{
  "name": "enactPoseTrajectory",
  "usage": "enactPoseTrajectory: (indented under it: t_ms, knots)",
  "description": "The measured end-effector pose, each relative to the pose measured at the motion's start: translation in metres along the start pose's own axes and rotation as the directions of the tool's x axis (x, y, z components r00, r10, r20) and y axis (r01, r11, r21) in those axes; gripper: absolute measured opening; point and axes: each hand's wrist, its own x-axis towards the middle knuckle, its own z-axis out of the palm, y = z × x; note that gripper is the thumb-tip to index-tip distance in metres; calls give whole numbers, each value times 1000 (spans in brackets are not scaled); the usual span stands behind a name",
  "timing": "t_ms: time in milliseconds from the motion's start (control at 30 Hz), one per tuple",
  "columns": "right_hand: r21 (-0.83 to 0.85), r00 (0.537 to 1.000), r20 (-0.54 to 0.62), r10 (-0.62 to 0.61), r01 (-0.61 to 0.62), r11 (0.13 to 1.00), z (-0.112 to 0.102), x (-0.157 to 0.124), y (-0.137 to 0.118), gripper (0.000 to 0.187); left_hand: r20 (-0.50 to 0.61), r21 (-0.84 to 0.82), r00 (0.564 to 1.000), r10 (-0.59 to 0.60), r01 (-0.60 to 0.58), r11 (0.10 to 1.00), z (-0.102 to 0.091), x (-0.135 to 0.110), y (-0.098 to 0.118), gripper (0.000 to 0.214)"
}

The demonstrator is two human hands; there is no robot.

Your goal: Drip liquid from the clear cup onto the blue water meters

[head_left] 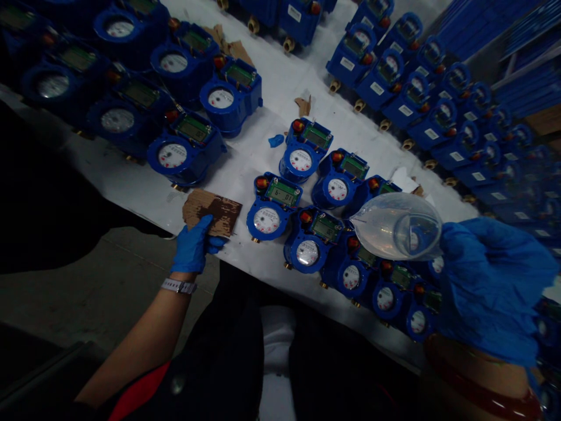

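Note:
My left hand, in a blue glove, grips a torn piece of brown cardboard with a dark wet-looking patch. It is at the table's near edge, left of a blue water meter with a lit display and round white dial. In my blue-gloved right hand is a clear plastic cup with a pouring lip pointing left. The cup is held tilted above several water meters and hides some of them. Whether liquid is inside I cannot tell. Another water meter stands left of the cup.
More open-topped meters stand in a group at the left. Rows of blue meters with white labels and brass fittings run along the far right. Cardboard scraps and a blue scrap lie on the white table covering.

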Motion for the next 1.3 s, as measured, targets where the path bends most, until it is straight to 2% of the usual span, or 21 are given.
enactPoseTrajectory:
  t_ms: [133, 400, 533, 933, 1133, 1300]
  knots:
    - [35, 1000, -12, 1, 0, 999, -1, 0, 4, 30, -23, -1, 1000, -15, 15, 1000, 2, -3, 3, 22]
    - [-3, 999, -9, -41, 41, 999, -6, 1, 10, 27, -13, -3, 1000, -5, 5, 1000, 0, 0, -1, 20]
    - [-19, 1000, 10, -25, 25, 1000, -7, 0, 11, 28, -14, 10, 1000, -5, 5, 1000, 0, 0, 0, 21]
    - [3, 999, -33, -3, 3, 1000, -8, 0, 6, 29, -8, 1, 1000, 4, -4, 1000, 0, 0, 0, 24]
    - [23, 999, -40, -11, 12, 1000, -9, -2, 16, 25, -6, 2, 1000, 13, -13, 1000, -1, -1, -1, 26]
    - [8, 998, -52, -21, 22, 1000, -9, -3, 15, 25, -10, 7, 1000, -5, 5, 1000, 0, -2, 0, 22]
